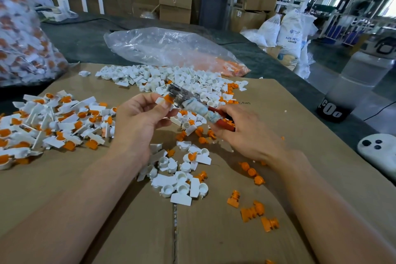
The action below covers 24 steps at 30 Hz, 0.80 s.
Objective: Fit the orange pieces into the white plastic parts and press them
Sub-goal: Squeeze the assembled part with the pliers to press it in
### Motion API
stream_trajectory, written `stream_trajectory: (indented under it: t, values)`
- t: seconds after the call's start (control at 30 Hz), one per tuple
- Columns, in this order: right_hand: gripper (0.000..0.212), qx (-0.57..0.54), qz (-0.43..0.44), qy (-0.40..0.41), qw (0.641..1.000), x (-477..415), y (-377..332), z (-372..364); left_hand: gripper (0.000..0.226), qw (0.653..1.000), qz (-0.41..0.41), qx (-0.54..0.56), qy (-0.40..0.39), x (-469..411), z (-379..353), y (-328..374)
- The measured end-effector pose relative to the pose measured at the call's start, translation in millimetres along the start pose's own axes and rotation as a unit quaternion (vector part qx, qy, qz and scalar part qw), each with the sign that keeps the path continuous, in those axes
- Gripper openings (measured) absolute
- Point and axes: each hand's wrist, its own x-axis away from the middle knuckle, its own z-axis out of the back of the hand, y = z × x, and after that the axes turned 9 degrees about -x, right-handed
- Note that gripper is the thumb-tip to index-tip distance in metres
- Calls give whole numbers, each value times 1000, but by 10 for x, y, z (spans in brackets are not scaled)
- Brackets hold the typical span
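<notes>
The left hand (137,118) pinches a white part (159,100) up off the table, its orange piece (168,99) turned toward the red-handled tool (192,105) gripped by the right hand (246,133), likely for pressing home.

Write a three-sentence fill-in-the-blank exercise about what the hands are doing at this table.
1. The left hand pinches a white part with an ____ piece set in it.
2. The right hand grips a metal-headed tool by its ____ handle.
3. The work surface under the piles is a sheet of brown ____.

Missing words: orange; red; cardboard.
</notes>
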Motion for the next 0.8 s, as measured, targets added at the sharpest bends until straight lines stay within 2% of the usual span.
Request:
stream_trajectory:
  t: [0.27, 0.47, 0.57, 0.67, 0.8]
  values:
    - [40, -15, 6, -24, 1000, 6, -3, 0, 19, 999, -33, -26, -4, 2, 3, 4]
    - [50, -49, 10, -50, 998, -9, 51, 38, 13, 996, -70, -48, -12, 8, 3, 9]
    - [48, -44, 14, -46, 998, -7, 61, 43, 7, 997, -66, -41, -23, 13, -2, 11]
    - [45, -39, 25, -39, 998, -5, 43, 23, 15, 998, -55, -17, -28, 6, -2, 20]
    - [41, -32, 50, -22, 998, -3, 29, 12, 14, 998, -58, -15, -33, 10, -3, 29]
